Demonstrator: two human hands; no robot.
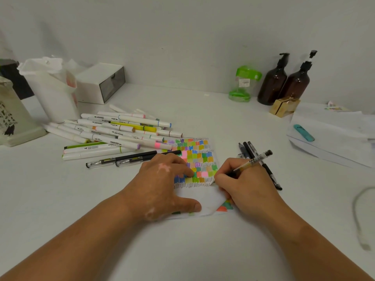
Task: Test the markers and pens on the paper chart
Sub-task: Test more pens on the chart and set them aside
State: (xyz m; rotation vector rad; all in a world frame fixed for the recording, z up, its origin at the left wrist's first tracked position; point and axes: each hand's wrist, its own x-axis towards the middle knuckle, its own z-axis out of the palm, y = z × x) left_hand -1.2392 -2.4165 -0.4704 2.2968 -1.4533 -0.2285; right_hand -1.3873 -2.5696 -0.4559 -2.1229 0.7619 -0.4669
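White bench runs back to a plain pale wall, and the paper chart lies near the middle of it, just in front of the person. Its grid of coloured squares is bordered by rows of black scribbled loops. The left hand presses the sheet flat, its fingers straight and spread, with a fingertip on the coloured squares and the thumb on the blank white lower part. The right hand has its fingers curled round a clear-barrelled pen, which slants up and to the right, its tip end down at the chart's right edge beside the lowest scribble row. A loose pile of white-barrelled markers lies left of the chart, its nearest ones overlapping the sheet's far left corner. Two black pens lie just before the pile, and a few more dark pens lie right of the chart, behind the right hand. Two brown pump bottles stand against the wall beside a green container. A teal highlighter rests on stacked white paper at far right.
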